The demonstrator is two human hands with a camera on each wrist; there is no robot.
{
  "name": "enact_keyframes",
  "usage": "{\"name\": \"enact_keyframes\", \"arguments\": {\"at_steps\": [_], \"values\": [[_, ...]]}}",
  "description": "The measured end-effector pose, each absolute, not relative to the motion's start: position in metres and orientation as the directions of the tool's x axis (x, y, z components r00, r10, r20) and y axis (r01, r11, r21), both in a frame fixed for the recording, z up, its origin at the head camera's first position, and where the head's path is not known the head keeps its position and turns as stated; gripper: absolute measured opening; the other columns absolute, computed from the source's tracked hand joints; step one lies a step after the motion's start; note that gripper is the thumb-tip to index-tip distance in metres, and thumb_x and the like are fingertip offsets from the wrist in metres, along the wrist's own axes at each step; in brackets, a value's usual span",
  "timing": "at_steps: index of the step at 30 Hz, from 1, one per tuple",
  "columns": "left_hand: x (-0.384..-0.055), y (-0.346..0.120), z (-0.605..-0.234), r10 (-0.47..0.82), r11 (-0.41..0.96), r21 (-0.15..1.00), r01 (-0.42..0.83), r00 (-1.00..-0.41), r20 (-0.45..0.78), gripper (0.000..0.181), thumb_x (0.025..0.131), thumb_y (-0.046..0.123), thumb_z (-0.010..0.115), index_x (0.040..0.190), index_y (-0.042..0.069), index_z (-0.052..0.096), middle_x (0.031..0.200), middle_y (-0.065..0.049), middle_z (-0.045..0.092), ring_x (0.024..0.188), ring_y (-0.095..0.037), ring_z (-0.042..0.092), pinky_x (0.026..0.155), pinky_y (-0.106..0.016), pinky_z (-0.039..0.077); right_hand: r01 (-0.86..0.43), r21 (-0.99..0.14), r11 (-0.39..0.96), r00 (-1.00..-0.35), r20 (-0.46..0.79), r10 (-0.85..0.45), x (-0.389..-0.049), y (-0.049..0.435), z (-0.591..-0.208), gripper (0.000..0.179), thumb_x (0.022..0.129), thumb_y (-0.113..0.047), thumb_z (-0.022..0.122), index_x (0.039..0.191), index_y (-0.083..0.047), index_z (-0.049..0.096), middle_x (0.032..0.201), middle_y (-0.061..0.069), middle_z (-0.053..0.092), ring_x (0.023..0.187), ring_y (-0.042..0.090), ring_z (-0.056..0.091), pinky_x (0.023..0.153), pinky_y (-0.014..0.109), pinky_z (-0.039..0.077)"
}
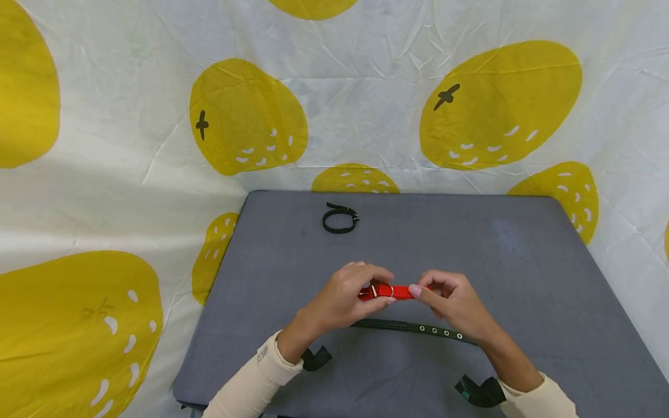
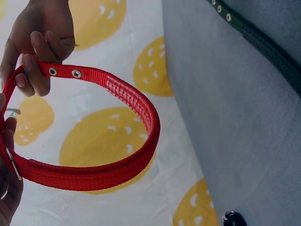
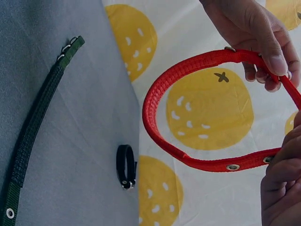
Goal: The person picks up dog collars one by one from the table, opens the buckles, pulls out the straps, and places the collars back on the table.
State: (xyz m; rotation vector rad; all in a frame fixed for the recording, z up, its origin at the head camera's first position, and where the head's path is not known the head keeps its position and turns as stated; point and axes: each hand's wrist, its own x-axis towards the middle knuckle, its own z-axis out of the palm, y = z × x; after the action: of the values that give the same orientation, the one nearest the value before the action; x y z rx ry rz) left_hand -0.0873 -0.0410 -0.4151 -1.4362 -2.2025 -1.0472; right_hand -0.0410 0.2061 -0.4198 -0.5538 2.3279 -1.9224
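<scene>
A red collar is held up over the table between both hands, bent into a loop. My left hand pinches it at the buckle end, beside a metal ring. Toward the strap's other end, my right hand grips it between thumb and fingers. Metal eyelets show along that part of the red collar in the left wrist view. Below the hands a dark green collar lies stretched out on the table, with eyelets toward the right; the left forearm hides its other end in the head view.
A black collar, buckled into a loop, sits near the back of the grey table. White fabric printed with yellow fruit hangs behind and beside the table. Dark wrist mounts stick out from both forearms.
</scene>
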Motion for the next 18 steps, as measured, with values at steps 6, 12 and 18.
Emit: {"name": "enact_keyframes", "arguments": {"at_steps": [6,12,18], "values": [[-0.0869,-0.0419,-0.4132,0.650,0.254,0.386,0.887,-0.452,0.611,0.033,0.084,0.018,0.084,0.110,0.008,0.067,0.097,0.000,0.071,0.081,-0.006,0.060,0.077,-0.010,0.046,-0.266,-0.961,0.079,-0.926,0.232,-0.296,-0.0417,0.2074,-0.4207,0.022,0.097,0.006,0.057,0.079,-0.008,0.057,0.060,0.005,0.039,0.045,0.018,0.035,0.040,0.032,0.032],[-0.0881,-0.0425,-0.4123,0.630,0.281,0.341,0.897,-0.440,0.640,0.031,0.084,0.018,0.083,0.109,0.008,0.068,0.095,0.001,0.071,0.078,-0.006,0.059,0.075,-0.011,0.047,-0.270,-0.963,0.009,-0.929,0.258,-0.263,-0.0442,0.2108,-0.4220,0.027,0.097,0.010,0.053,0.077,-0.009,0.054,0.060,0.004,0.035,0.046,0.019,0.033,0.043,0.032,0.030],[-0.0906,-0.0450,-0.4108,0.647,0.307,0.218,0.927,-0.371,0.666,0.036,0.082,0.015,0.084,0.116,0.010,0.071,0.103,0.000,0.074,0.086,-0.010,0.066,0.083,-0.020,0.052,-0.256,-0.966,-0.032,-0.946,0.257,-0.197,-0.0434,0.2103,-0.4197,0.027,0.097,0.009,0.052,0.078,-0.009,0.056,0.058,0.004,0.035,0.047,0.021,0.033,0.044,0.034,0.028]]}}
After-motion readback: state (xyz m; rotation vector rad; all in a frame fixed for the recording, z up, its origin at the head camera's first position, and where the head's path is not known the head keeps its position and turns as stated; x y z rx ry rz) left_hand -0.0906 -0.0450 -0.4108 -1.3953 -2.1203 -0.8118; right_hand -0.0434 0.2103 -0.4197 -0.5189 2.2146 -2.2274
